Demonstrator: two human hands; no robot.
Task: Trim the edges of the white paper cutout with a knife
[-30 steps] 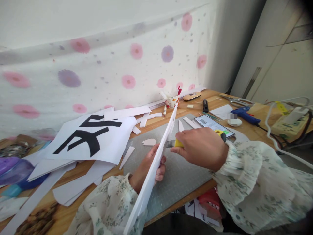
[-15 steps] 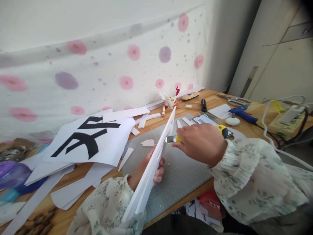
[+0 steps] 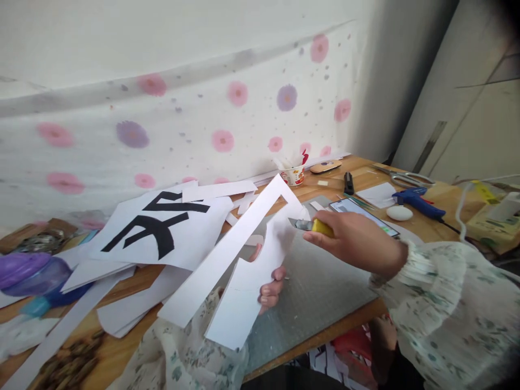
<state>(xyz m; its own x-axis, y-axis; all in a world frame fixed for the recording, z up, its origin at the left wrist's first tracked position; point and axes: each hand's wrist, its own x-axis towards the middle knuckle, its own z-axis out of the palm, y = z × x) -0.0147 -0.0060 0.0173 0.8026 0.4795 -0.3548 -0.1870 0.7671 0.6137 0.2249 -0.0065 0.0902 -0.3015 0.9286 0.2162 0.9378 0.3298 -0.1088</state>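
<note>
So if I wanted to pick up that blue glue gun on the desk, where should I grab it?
Probably the blue glue gun's thick body near its left end, coming from above: it lies flat on the wooden desk, and its cable trails off the right end.

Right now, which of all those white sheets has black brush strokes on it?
The sheet with the black strokes lying flat on the desk, left of the cut-out board in the left hand. The other white pieces look blank.
</note>
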